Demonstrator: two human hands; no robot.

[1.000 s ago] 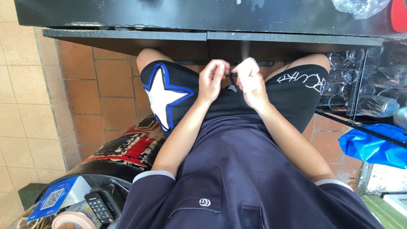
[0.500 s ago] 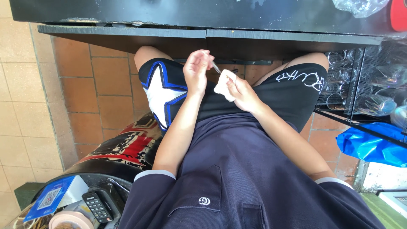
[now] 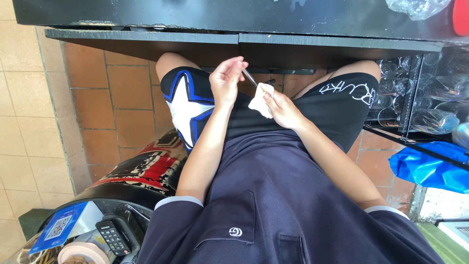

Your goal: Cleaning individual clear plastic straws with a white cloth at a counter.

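Note:
I sit with both hands over my lap, in black shorts with a white and blue star. My left hand is raised, fingers pinching the upper end of a thin metal stick. My right hand holds a small crumpled white tissue wrapped around the stick's lower end. The hands are a short way apart, joined by the slanting stick. What the stick's tip looks like is hidden by the tissue.
A black tabletop edge runs across just beyond my knees. A wire rack of clear glasses stands at right above a blue plastic bag. At lower left are a calculator, a tape roll and a red-patterned black drum.
One second ago both hands were pressed together low on my lap. They have since lifted and drawn apart, the left hand rising, with the thin stick and white tissue now showing between them.

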